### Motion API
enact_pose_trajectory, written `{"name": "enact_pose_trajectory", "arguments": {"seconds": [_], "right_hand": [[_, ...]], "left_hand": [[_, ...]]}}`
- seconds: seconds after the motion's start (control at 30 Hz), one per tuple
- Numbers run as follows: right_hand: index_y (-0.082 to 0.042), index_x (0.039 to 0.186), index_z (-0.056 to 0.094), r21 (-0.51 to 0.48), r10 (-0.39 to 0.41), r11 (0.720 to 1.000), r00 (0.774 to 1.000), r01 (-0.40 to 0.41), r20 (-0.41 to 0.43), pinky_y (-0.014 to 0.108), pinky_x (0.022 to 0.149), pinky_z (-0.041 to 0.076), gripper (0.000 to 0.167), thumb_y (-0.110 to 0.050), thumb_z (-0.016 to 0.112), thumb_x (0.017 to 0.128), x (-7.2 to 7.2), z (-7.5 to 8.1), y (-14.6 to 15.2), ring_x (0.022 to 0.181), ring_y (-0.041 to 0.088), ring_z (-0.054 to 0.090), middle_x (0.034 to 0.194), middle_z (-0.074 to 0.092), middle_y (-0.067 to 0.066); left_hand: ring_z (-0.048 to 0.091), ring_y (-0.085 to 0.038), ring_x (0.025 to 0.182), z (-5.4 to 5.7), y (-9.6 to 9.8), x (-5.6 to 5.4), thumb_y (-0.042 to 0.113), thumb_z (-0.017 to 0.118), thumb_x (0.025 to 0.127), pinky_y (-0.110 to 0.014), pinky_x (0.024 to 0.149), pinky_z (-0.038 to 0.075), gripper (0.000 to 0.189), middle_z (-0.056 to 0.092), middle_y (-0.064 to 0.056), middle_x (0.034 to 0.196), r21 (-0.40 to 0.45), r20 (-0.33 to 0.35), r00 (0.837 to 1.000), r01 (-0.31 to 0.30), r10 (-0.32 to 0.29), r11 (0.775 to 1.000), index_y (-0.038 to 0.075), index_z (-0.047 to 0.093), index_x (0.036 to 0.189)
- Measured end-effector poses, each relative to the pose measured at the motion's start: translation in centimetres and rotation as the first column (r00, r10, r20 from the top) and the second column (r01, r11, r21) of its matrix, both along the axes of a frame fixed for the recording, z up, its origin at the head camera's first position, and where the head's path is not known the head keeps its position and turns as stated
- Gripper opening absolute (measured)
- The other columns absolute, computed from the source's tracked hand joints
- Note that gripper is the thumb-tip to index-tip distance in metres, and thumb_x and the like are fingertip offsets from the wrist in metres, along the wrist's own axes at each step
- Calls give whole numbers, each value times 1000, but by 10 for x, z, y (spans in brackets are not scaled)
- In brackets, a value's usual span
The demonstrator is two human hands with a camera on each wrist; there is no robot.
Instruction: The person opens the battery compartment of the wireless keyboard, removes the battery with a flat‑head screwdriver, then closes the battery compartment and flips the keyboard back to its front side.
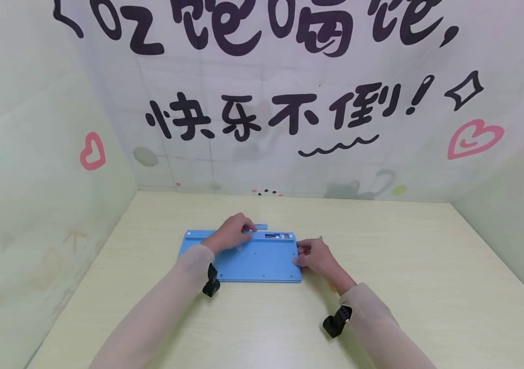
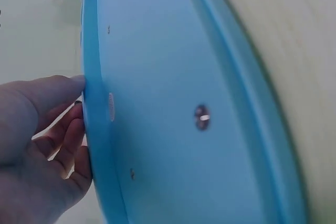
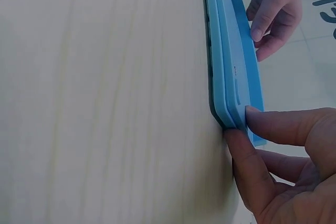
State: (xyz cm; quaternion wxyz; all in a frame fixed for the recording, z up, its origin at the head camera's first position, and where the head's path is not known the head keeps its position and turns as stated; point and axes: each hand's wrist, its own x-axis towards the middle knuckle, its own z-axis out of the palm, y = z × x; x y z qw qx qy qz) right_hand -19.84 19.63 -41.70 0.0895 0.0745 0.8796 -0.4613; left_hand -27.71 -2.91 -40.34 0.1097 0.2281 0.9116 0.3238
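A light-blue keyboard (image 1: 253,261) lies face down on the table, its screwed underside up. Along its far side runs a raised ridge with an uncovered battery compartment (image 1: 278,236) near the right end. My left hand (image 1: 233,233) reaches over the underside and grips the far ridge, thumb and curled fingers against it in the left wrist view. The right short edge is pinched between thumb and fingers of my right hand (image 1: 315,255); the right wrist view shows this hold at the near corner. A small blue strip (image 1: 262,226), resembling the compartment cover, shows just behind the keyboard, beside my left fingertips.
The pale wood-grain table (image 1: 405,266) extends around the keyboard. Behind it stands a printed cloth wall (image 1: 262,164) with large black characters, and further walls close off both sides. A black camera sits on each wrist.
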Motion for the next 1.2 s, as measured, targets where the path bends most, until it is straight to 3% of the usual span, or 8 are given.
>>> {"name": "enact_pose_trajectory", "arguments": {"seconds": [0.27,0.67,0.93,1.2], "right_hand": [[8,121,53,21,-4,1000,1000,4,-10,27,60,50,47,0,70,77,-1,0,3,74,19,52,87,55,10],[8,120,54,21,-4,1000,1000,4,-10,28,59,51,48,0,72,76,1,3,3,71,19,53,87,56,10],[5,120,55,-30,22,999,998,-23,-60,31,63,53,45,2,68,78,5,20,11,81,23,55,94,56,14],[7,120,55,-16,52,998,995,-54,-90,32,64,53,42,-2,68,80,6,38,26,84,24,57,104,56,21]], "left_hand": [[47,-20,89,-4,4,3,6,62,87,-33,82,42,17,51,-4,95,70,26,998,-61,60,996,6,67,103],[47,-20,90,-1,6,2,7,63,86,-33,84,42,17,51,-4,97,47,78,994,-85,81,995,6,67,103],[47,-19,90,-1,6,1,8,64,86,-33,83,42,18,52,-4,97,34,91,993,-79,75,996,6,67,103],[49,-19,92,1,1,1,7,64,86,-34,84,42,18,55,-4,102,41,96,993,-79,74,996,6,67,103]]}}
